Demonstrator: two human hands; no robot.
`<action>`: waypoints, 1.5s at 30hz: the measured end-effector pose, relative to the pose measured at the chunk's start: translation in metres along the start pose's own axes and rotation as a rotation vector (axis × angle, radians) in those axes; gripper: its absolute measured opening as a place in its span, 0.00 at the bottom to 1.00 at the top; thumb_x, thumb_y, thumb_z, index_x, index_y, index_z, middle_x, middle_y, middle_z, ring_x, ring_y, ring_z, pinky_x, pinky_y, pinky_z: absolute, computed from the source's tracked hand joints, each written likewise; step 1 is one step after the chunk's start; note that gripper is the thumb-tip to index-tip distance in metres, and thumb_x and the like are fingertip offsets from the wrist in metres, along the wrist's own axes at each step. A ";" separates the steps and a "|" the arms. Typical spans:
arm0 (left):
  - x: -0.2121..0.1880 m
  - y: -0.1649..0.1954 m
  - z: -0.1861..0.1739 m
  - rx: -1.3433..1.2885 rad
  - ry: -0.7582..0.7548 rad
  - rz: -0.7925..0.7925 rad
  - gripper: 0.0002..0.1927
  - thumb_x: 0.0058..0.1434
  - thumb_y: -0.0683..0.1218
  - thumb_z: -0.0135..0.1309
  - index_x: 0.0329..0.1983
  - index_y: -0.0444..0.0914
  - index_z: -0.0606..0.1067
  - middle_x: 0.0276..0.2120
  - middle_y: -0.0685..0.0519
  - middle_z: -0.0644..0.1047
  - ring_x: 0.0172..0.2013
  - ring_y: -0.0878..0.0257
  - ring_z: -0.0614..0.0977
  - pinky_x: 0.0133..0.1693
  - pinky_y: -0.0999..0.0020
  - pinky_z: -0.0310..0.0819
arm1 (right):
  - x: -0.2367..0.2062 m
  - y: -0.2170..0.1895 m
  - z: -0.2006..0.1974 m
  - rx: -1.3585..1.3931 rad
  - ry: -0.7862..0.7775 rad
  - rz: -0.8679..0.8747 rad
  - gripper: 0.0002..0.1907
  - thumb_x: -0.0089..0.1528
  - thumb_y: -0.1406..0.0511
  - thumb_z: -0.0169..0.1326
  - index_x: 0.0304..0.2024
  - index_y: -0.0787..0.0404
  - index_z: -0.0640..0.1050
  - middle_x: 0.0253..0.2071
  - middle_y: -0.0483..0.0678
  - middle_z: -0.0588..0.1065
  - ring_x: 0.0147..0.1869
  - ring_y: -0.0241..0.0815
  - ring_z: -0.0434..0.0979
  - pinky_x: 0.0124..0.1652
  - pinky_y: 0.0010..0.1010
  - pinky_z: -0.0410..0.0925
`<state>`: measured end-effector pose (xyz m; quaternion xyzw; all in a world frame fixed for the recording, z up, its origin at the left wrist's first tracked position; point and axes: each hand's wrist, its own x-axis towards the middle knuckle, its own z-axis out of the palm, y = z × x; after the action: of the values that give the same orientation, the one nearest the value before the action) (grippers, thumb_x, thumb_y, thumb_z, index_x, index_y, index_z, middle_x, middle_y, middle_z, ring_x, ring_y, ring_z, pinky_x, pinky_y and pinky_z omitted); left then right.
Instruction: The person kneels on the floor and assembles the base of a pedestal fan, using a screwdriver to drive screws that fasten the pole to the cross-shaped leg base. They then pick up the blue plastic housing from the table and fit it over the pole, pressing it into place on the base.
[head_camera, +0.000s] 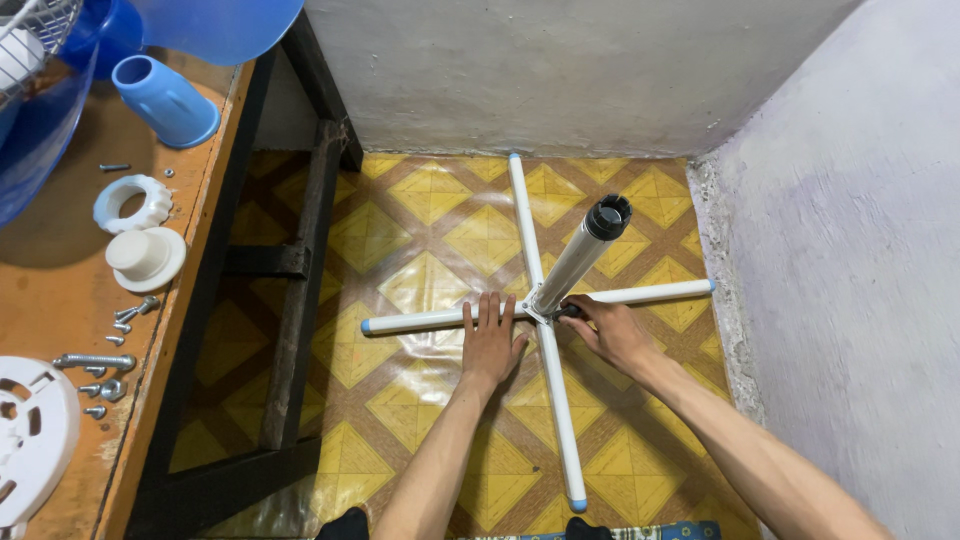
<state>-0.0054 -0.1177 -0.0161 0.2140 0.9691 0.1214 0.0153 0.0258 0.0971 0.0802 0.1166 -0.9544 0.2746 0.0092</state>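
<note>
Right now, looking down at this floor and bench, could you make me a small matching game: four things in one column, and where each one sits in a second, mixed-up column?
Things:
1. White cross-shaped tube base with blue end caps
2. Grey upright pole with black collar
3. Light blue plastic cup-shaped part
4. Loose metal bolts and nuts

Places:
A. Lying on its side on the wooden bench, far end
B. Flat on the yellow patterned floor
C. Scattered on the bench near its edge
D. Rising from the middle of the cross, between the left hand and right hand

Pairs: 1-B, 2-D, 3-A, 4-C
</note>
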 end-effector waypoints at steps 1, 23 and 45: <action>0.000 -0.001 0.000 -0.004 0.005 0.000 0.41 0.66 0.62 0.46 0.77 0.41 0.52 0.73 0.42 0.56 0.74 0.46 0.51 0.70 0.39 0.34 | 0.001 0.000 0.005 -0.006 0.037 -0.011 0.17 0.63 0.59 0.58 0.52 0.61 0.78 0.39 0.56 0.83 0.36 0.53 0.85 0.35 0.42 0.78; 0.004 -0.004 0.008 -0.032 0.054 0.003 0.39 0.67 0.62 0.46 0.76 0.42 0.54 0.72 0.42 0.57 0.73 0.46 0.52 0.70 0.39 0.34 | -0.002 0.005 0.015 0.171 -0.041 -0.008 0.22 0.64 0.67 0.56 0.60 0.58 0.71 0.47 0.54 0.82 0.45 0.49 0.86 0.43 0.38 0.79; 0.004 -0.003 0.008 -0.044 0.018 -0.003 0.39 0.66 0.62 0.47 0.76 0.42 0.54 0.72 0.42 0.57 0.73 0.47 0.52 0.70 0.39 0.34 | -0.003 -0.005 0.010 0.223 -0.059 -0.038 0.21 0.66 0.67 0.50 0.61 0.62 0.66 0.51 0.61 0.78 0.50 0.57 0.82 0.45 0.45 0.76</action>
<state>-0.0102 -0.1169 -0.0241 0.2110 0.9667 0.1444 0.0112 0.0306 0.0881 0.0743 0.1432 -0.9154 0.3752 -0.0268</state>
